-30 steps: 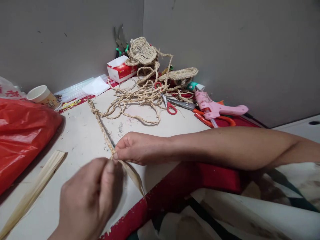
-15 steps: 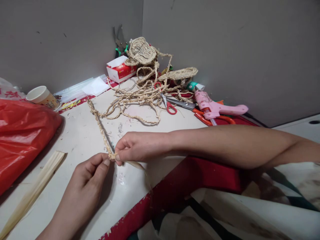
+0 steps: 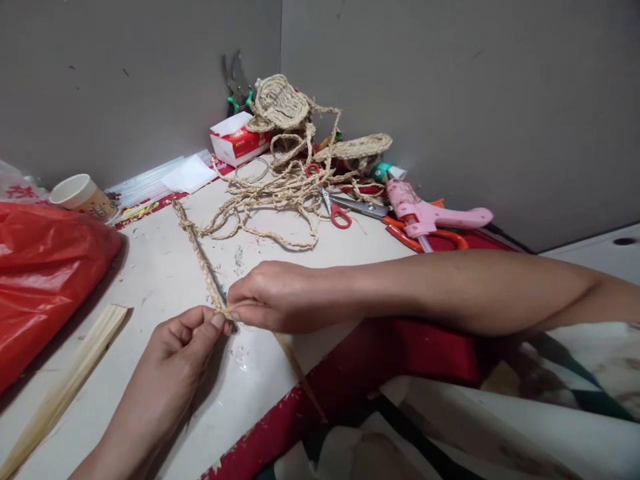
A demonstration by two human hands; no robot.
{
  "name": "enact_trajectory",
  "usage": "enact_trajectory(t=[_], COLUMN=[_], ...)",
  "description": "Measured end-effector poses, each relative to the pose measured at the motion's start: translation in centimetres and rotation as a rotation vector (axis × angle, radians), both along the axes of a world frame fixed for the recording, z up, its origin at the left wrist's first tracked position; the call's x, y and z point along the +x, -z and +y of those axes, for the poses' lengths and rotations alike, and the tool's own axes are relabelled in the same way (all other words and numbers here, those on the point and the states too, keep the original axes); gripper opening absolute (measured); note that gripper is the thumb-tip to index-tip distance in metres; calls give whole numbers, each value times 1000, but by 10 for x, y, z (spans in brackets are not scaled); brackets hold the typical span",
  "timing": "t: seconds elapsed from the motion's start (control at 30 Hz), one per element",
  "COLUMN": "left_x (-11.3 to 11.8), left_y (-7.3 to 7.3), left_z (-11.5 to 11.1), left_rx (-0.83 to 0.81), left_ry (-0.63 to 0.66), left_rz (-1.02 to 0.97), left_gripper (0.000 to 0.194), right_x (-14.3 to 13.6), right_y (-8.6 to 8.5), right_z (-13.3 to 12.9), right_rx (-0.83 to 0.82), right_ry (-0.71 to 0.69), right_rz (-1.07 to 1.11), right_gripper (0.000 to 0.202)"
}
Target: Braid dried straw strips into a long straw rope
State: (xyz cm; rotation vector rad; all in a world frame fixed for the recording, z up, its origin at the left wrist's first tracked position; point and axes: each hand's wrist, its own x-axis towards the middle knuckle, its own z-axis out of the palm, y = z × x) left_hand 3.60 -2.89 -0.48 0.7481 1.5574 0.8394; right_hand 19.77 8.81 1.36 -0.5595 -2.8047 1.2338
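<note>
A braided straw cord (image 3: 203,265) runs from the pile of braid down to my hands over the white table (image 3: 165,267). My left hand (image 3: 187,343) pinches its near end between thumb and forefinger. Just right of it, my right hand (image 3: 270,297) is closed on straw strands at the same end, its thumb close to the left fingertips. A loose strand (image 3: 293,357) hangs below my right hand across the table's red edge. The flat bundle of pale straw (image 3: 75,380) lies at the left, apart from both hands.
Coiled braid (image 3: 280,103), a tissue box (image 3: 240,143), small red scissors (image 3: 340,215) and a pink glue gun (image 3: 425,210) are at the back. Pruning shears (image 3: 237,83) lean against the wall. A paper cup (image 3: 83,197) and red bag (image 3: 50,273) are at left.
My right hand has turned, its fingers curling more around the strands. The loose strand now hangs lower across the red edge. My left hand keeps its pinch; the view has shifted slightly.
</note>
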Motion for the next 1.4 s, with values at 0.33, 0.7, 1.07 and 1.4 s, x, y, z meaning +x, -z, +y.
enact_trajectory(t=[0.33, 0.7, 1.07, 1.4], left_x=[6, 12, 14, 14], left_y=[1, -3, -6, -3], left_z=[-5, -8, 0, -4], left_rx=[15, -32, 88, 96], left_ry=[-56, -152, -88, 38], left_rz=[-31, -177, -147, -70], left_gripper=[32, 24, 25, 25], right_x=[2, 14, -5, -9], right_y=[-11, -23, 13, 14], right_z=[-23, -26, 0, 1], right_rx=[-8, 312, -750, -403], right_ry=[-43, -317, 11, 8], right_rz=[-54, -205, -44, -62], right_gripper=[24, 20, 34, 28])
